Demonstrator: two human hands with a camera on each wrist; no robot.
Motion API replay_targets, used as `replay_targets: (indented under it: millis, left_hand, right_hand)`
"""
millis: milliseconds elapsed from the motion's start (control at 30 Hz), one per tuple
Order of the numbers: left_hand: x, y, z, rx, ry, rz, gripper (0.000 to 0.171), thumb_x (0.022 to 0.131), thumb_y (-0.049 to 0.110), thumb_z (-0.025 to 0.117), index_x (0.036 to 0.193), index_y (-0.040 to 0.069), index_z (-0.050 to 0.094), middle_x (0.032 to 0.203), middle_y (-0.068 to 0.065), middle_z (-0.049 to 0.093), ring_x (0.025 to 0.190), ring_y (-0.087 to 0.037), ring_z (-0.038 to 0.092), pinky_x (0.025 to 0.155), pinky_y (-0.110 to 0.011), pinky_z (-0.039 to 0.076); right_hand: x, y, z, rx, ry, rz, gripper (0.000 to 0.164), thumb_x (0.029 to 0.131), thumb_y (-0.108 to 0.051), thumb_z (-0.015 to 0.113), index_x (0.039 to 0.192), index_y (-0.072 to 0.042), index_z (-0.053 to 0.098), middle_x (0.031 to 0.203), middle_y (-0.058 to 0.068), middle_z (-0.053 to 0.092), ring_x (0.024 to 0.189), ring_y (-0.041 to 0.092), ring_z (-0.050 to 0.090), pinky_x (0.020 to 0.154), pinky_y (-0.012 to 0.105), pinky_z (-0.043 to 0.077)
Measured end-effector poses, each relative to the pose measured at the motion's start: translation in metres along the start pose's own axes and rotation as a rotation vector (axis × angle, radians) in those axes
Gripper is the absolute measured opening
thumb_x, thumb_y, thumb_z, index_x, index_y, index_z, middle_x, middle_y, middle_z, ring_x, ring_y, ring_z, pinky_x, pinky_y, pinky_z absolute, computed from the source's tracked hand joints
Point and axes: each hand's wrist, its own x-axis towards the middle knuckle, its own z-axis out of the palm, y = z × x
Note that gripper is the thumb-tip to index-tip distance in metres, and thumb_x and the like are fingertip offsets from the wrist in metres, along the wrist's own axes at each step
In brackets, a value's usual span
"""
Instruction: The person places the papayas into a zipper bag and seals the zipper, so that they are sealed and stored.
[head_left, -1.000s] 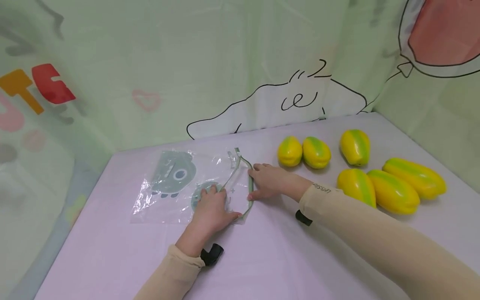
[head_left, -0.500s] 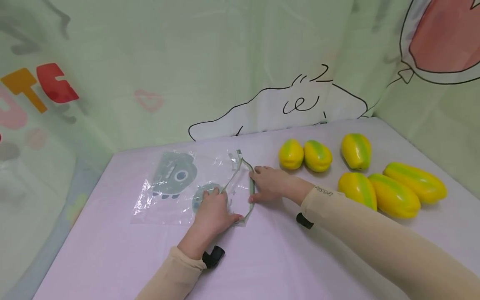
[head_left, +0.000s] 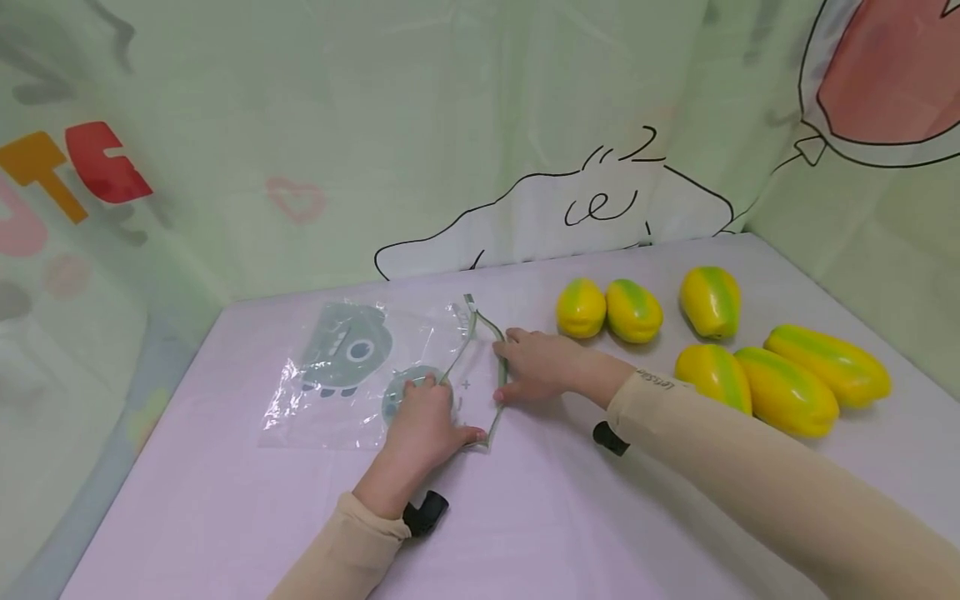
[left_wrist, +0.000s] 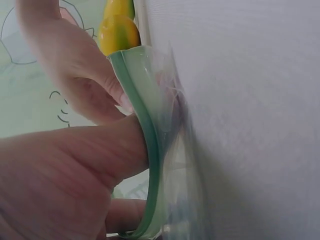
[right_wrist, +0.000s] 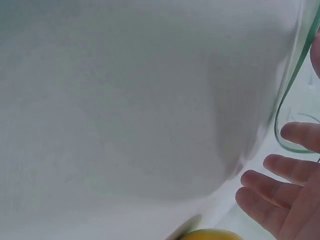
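Observation:
A clear zip bag (head_left: 337, 350) with a green dinosaur print lies flat on the table, its green-edged mouth spread apart towards the right. My left hand (head_left: 423, 425) rests on the bag at the mouth, thumb stretched to the near end of the rim. Opposite it, my right hand (head_left: 543, 367) touches the right side of the rim with thumb and fingers spread. In the left wrist view my left thumb (left_wrist: 125, 145) reaches over the green rim strip (left_wrist: 142, 112). The right wrist view shows the index finger (right_wrist: 302, 135) extended within the mouth, other fingers straight outside.
Several yellow papayas with green stripes, such as one papaya (head_left: 708, 302), lie on the right of the table, near and beyond my right forearm. A zip slider (head_left: 470, 303) sits at the far end of the mouth. A printed curtain (head_left: 300, 125) stands behind the table.
The far end of the bag's mouth has shifted slightly left, and the rim's near end has straightened a little. Both hands stay almost in place; the papayas lie as before.

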Motion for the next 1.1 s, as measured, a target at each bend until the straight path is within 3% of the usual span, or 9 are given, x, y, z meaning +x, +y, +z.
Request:
replay_targets:
  millis: [367, 567, 700, 867, 933, 1100]
  left_hand:
    - [-0.001, 0.000, -0.001, -0.016, 0.010, 0.007, 0.070, 0.068, 0.042, 0.094, 0.107, -0.009, 0.070, 0.112, -0.022, 0.066, 0.105, -0.042, 0.060, 0.084, -0.048, 0.057]
    - [-0.003, -0.003, 0.000, -0.060, 0.020, -0.012, 0.074, 0.067, 0.041, 0.094, 0.117, -0.007, 0.069, 0.130, -0.026, 0.064, 0.115, -0.041, 0.059, 0.092, -0.051, 0.056]
    - [-0.004, -0.007, 0.001, -0.077, 0.017, -0.022, 0.078, 0.068, 0.044, 0.093, 0.124, -0.004, 0.069, 0.138, -0.024, 0.061, 0.122, -0.041, 0.060, 0.097, -0.051, 0.054]
    - [-0.005, -0.012, 0.003, -0.153, 0.000, -0.060, 0.086, 0.069, 0.045, 0.092, 0.136, 0.000, 0.064, 0.152, -0.022, 0.051, 0.138, -0.045, 0.050, 0.107, -0.054, 0.048]
    - [-0.006, -0.014, 0.004, -0.177, 0.004, -0.073, 0.087, 0.068, 0.045, 0.093, 0.137, 0.001, 0.063, 0.153, -0.020, 0.051, 0.140, -0.046, 0.048, 0.107, -0.055, 0.048]
    - [-0.007, -0.015, 0.006, -0.203, 0.019, -0.092, 0.088, 0.066, 0.046, 0.094, 0.137, 0.003, 0.064, 0.152, -0.022, 0.051, 0.138, -0.051, 0.048, 0.106, -0.056, 0.049]
  right_hand:
    - [-0.016, 0.010, -0.010, 0.060, 0.032, -0.013, 0.080, 0.097, -0.055, 0.063, 0.158, -0.009, 0.038, 0.165, 0.026, 0.028, 0.143, 0.045, 0.045, 0.115, 0.058, 0.041]
    - [-0.043, 0.028, -0.027, 0.084, 0.081, -0.027, 0.077, 0.098, -0.051, 0.062, 0.158, -0.010, 0.037, 0.165, 0.025, 0.029, 0.139, 0.043, 0.050, 0.112, 0.058, 0.043]
    - [-0.069, 0.046, -0.038, 0.141, 0.159, -0.039, 0.076, 0.098, -0.050, 0.063, 0.157, -0.009, 0.040, 0.163, 0.027, 0.030, 0.125, 0.039, 0.062, 0.107, 0.059, 0.047]
    - [-0.097, 0.078, -0.047, 0.176, 0.248, -0.031, 0.075, 0.099, -0.048, 0.064, 0.156, -0.007, 0.039, 0.162, 0.028, 0.032, 0.133, 0.048, 0.052, 0.110, 0.065, 0.041]
    - [-0.104, 0.090, -0.049, 0.181, 0.268, -0.012, 0.075, 0.099, -0.047, 0.063, 0.156, -0.006, 0.039, 0.161, 0.029, 0.032, 0.141, 0.053, 0.041, 0.111, 0.069, 0.037]
    - [-0.114, 0.113, -0.055, 0.180, 0.281, 0.043, 0.076, 0.099, -0.048, 0.062, 0.157, -0.005, 0.038, 0.162, 0.028, 0.031, 0.141, 0.055, 0.038, 0.110, 0.073, 0.033]
